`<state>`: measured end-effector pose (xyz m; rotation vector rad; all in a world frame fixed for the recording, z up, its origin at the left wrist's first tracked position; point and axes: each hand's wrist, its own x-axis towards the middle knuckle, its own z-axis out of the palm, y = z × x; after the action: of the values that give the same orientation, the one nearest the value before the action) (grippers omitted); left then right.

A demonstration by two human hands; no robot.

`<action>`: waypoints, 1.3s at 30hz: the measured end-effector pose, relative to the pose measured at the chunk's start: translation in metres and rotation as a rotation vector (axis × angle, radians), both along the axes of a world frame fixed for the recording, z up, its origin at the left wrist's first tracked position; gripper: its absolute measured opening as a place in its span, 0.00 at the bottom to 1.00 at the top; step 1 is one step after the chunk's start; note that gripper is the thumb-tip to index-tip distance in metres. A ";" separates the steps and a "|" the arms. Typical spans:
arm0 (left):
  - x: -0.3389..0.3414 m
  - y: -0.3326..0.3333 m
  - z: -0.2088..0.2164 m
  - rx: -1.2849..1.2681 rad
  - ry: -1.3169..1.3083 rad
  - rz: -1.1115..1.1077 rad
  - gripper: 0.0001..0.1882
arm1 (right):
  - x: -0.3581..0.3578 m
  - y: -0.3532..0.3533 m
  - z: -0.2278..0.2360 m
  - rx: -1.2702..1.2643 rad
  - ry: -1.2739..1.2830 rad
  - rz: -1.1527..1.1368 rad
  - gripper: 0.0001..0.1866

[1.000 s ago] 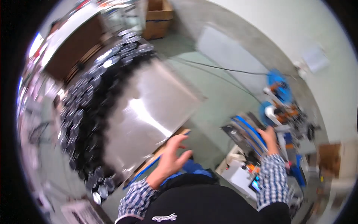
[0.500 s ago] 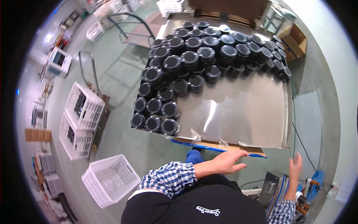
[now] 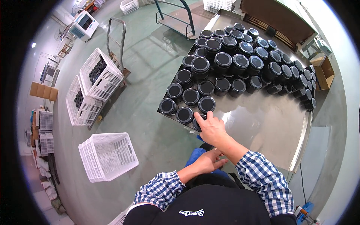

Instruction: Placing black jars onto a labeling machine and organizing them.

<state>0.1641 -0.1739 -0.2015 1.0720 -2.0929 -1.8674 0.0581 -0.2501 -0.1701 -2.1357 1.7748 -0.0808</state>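
Black jars (image 3: 240,62) with dark round lids, some wrapped in clear film, stand upright in a dense group on a metal table (image 3: 258,127). My right hand (image 3: 214,131) reaches over the table's near left corner. Its fingers lie around the lid of the nearest black jar (image 3: 203,117), which the hand partly covers. Beside it stand two more jars at the table's edge. My left hand (image 3: 207,161) is below the right wrist, in front of the table, fingers apart and nothing visible in it. The right forearm passes close above its fingertips.
An open white plastic crate (image 3: 108,157) sits on the floor to the left. Two white crates (image 3: 100,75) with black items rest on a trolley (image 3: 122,73). Another cart (image 3: 176,20) stands behind the table. A cardboard box (image 3: 324,73) is at the far right.
My right hand has swung from beyond the table's right side across to the jar at the near left corner. My left hand has drawn back and left. The view has turned left.
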 end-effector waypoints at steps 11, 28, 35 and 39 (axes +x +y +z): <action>-0.030 -0.017 0.015 0.226 0.093 -0.033 0.18 | -0.107 0.082 0.065 0.016 -0.735 -0.424 0.39; -0.120 0.050 0.230 0.701 0.563 -0.507 0.31 | -0.114 0.320 0.248 -0.485 -0.769 -0.840 0.43; -0.138 0.073 0.217 0.733 0.329 -0.597 0.26 | -0.115 0.350 0.258 -0.316 -0.821 -1.041 0.43; -0.144 0.088 0.219 0.881 0.242 -0.585 0.26 | -0.115 0.363 0.254 -0.260 -0.909 -1.141 0.43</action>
<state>0.0204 -0.0861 0.0172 0.2466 -1.5230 -3.1514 -0.0566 0.1133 0.0840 -0.6429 2.0779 -1.3411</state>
